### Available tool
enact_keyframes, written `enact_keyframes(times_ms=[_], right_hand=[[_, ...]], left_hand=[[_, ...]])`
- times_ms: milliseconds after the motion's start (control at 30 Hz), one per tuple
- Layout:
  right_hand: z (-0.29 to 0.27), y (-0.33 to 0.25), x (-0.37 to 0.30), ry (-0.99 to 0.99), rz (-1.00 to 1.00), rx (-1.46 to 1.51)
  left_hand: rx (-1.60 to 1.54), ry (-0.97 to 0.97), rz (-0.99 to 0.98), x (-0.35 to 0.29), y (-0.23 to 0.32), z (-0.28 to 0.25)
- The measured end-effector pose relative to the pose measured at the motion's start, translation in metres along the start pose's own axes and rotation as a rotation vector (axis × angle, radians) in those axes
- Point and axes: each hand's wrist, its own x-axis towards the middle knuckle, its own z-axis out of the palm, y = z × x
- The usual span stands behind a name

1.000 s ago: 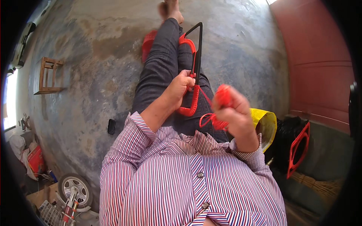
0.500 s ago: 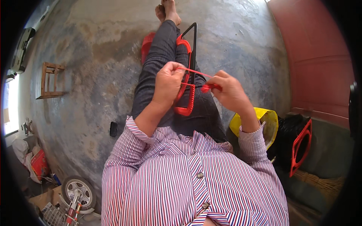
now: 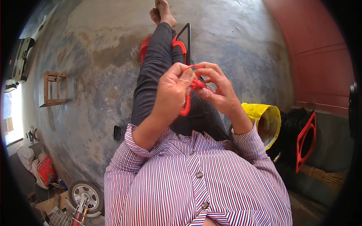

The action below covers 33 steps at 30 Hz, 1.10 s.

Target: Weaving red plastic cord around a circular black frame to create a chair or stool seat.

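My left hand (image 3: 169,92) is closed in a pinch on red cord, above my lap. Facing it, my right hand (image 3: 220,90) has its fingers bent and its thumb against a small red cord bundle (image 3: 197,83). A strand of the cord loops over between the fingertips of both hands. Below and behind my hands is a frame with a black bar (image 3: 188,43). Red cord is wound in tight coils round its curved near end (image 3: 185,109). The frame rests on my legs, its middle hidden by my hands.
A yellow container (image 3: 260,109) stands right of me, beside a black bundle and a red frame (image 3: 304,143). On the left are a small wooden stool (image 3: 54,101) and a black object (image 3: 117,133) on the floor. A wheel (image 3: 86,197) lies lower left.
My hands have come together, so the strand stretched between them is now a slack loop. The right hand moved left, bringing the cord bundle to the left fingertips. The view shifted slightly.
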Motion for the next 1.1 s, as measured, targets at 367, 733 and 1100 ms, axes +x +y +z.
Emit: enact_keyframes(times_ms=[367,733,1100], right_hand=[[-0.187,-0.016,-0.034,0.364,-0.186,1.13],[0.02,0.042,-0.008,0.115,0.609,0.6],[-0.023,-0.012,-0.045,0.102,0.443,0.461]], left_hand=[[0.136,0.126,-0.225,0.022,-0.048,-0.04],[0.1,0.256,-0.195,0.023,-0.062,-0.036],[-0.098,0.123,-0.341,0.034,-0.078,-0.053]])
